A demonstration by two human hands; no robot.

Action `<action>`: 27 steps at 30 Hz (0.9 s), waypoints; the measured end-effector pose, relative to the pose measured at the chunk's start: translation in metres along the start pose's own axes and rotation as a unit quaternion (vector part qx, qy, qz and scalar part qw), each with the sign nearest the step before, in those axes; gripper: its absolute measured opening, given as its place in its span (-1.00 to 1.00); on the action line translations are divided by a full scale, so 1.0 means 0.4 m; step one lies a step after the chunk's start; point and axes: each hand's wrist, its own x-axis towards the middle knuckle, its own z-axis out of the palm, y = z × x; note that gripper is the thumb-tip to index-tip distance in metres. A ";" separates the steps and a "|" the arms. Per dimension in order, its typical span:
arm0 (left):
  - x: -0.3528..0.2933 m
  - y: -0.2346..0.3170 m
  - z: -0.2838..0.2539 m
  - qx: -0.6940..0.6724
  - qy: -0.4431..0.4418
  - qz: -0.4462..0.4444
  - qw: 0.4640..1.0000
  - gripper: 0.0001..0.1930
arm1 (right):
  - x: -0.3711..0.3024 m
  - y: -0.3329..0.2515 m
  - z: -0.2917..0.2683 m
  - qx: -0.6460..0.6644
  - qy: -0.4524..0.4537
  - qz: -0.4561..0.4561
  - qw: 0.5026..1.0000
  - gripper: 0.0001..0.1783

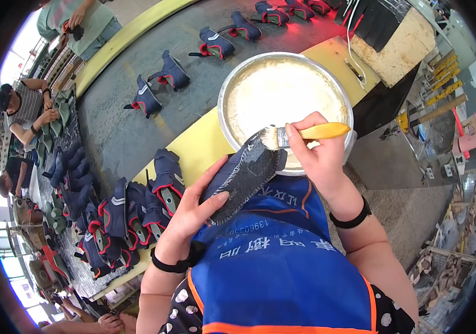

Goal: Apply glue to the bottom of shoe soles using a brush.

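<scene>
My left hand is closed around a dark shoe upper, its stitched sole side turned up toward me. A glossy wet-looking patch covers the toe end. In my right hand is a flat paint brush with a yellow wooden handle and a metal band. Its pale bristles touch the toe end of the shoe upper. Just beyond, a round metal basin holds a creamy white liquid, with the shoe's toe and my right fingers near its closer rim.
Navy shoe uppers with red trim stand spaced along a dark conveyor belt. More uppers are piled at my left on a table. Other people work at the far left. Racks stand at the right.
</scene>
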 end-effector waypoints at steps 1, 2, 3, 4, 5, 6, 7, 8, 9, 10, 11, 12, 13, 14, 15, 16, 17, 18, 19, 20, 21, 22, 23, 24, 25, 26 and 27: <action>0.002 -0.008 -0.002 0.000 0.001 0.001 1.000 -0.26 | -0.004 0.002 -0.004 0.001 0.000 -0.001 1.000 -0.87; 0.003 -0.018 -0.001 -0.008 0.018 0.017 1.000 -0.25 | -0.009 0.004 -0.013 -0.039 -0.007 0.038 0.998 -0.88; 0.005 -0.024 -0.001 -0.016 0.036 0.033 0.999 -0.25 | -0.010 0.005 -0.018 -0.078 -0.014 0.077 0.994 -0.88; 0.006 -0.027 -0.001 -0.015 0.036 0.032 0.999 -0.25 | -0.009 0.002 -0.017 -0.077 -0.013 0.078 0.994 -0.88; 0.007 -0.030 0.000 0.003 0.040 0.039 0.998 -0.24 | -0.005 -0.003 -0.017 -0.066 -0.001 0.067 0.996 -0.88; 0.008 -0.033 0.001 0.020 0.045 0.046 0.998 -0.24 | -0.003 -0.005 -0.015 -0.055 0.011 0.057 0.997 -0.87; 0.011 -0.039 0.002 0.022 0.043 0.046 0.998 -0.24 | -0.002 -0.005 -0.008 -0.055 0.013 0.057 0.997 -0.87; 0.015 -0.047 0.002 0.019 0.037 0.065 0.997 -0.24 | -0.001 -0.004 0.004 -0.025 0.032 0.049 0.998 -0.86; 0.016 -0.050 0.005 0.016 0.032 0.086 0.996 -0.23 | -0.002 -0.004 0.011 0.004 0.051 0.040 0.998 -0.85; 0.019 -0.048 0.009 0.017 0.033 0.086 0.996 -0.23 | -0.010 -0.003 0.016 0.005 0.051 0.039 0.998 -0.85; 0.022 -0.044 0.017 -0.024 0.044 0.067 0.996 -0.22 | -0.029 -0.008 0.021 0.007 0.050 0.046 0.998 -0.85; 0.025 -0.041 0.023 -0.065 0.056 0.048 0.995 -0.20 | -0.048 -0.015 0.026 0.009 0.048 0.053 0.997 -0.85; 0.029 -0.041 0.027 -0.064 0.056 0.048 0.995 -0.20 | -0.062 -0.033 0.030 -0.029 0.051 0.021 0.998 -0.84; 0.035 -0.040 0.031 -0.074 0.060 0.053 0.994 -0.21 | -0.076 -0.026 0.039 -0.038 0.059 -0.023 0.997 -0.82; 0.039 -0.039 0.033 -0.084 0.063 0.058 0.993 -0.21 | -0.086 -0.038 0.042 -0.027 0.049 -0.015 0.998 -0.82; 0.039 -0.041 0.033 -0.083 0.062 0.057 0.993 -0.21 | -0.094 -0.049 0.042 -0.018 0.040 -0.007 0.999 -0.82; 0.039 -0.044 0.031 -0.071 0.060 0.066 0.994 -0.21 | -0.091 -0.047 0.038 -0.019 0.042 -0.006 0.999 -0.82; 0.040 -0.047 0.029 -0.058 0.057 0.075 0.994 -0.22 | -0.081 -0.039 0.029 -0.049 0.045 -0.026 0.997 -0.83; 0.039 -0.052 0.024 -0.058 0.054 0.073 0.994 -0.22 | -0.069 -0.030 0.019 -0.080 0.048 -0.046 0.995 -0.83; 0.037 -0.055 0.017 -0.010 0.049 0.091 0.995 -0.22 | -0.053 -0.021 0.007 -0.082 0.052 -0.045 0.994 -0.83; 0.034 -0.056 0.011 0.037 0.044 0.110 0.992 -0.21 | -0.034 -0.010 -0.006 -0.086 0.050 -0.015 0.995 -0.84; 0.032 -0.053 0.007 0.038 0.039 0.109 0.993 -0.21 | -0.015 0.002 -0.018 -0.090 0.048 0.015 0.995 -0.85; 0.029 -0.046 0.007 0.065 0.027 0.115 0.991 -0.21 | -0.001 0.013 -0.030 -0.093 0.051 0.017 0.994 -0.85; 0.028 -0.040 0.009 0.092 0.014 0.121 0.988 -0.21 | 0.011 0.025 -0.042 -0.094 0.042 0.007 0.995 -0.86; 0.026 -0.037 0.013 0.093 0.013 0.121 0.988 -0.21 | 0.022 0.033 -0.047 -0.094 0.030 -0.003 0.995 -0.87; 0.024 -0.035 0.018 0.089 0.015 0.111 0.990 -0.17 | 0.033 0.037 -0.049 -0.094 0.031 -0.003 0.995 -0.87; 0.023 -0.034 0.021 0.085 0.017 0.102 0.991 -0.13 | 0.043 0.038 -0.052 -0.097 0.040 -0.067 0.992 -0.88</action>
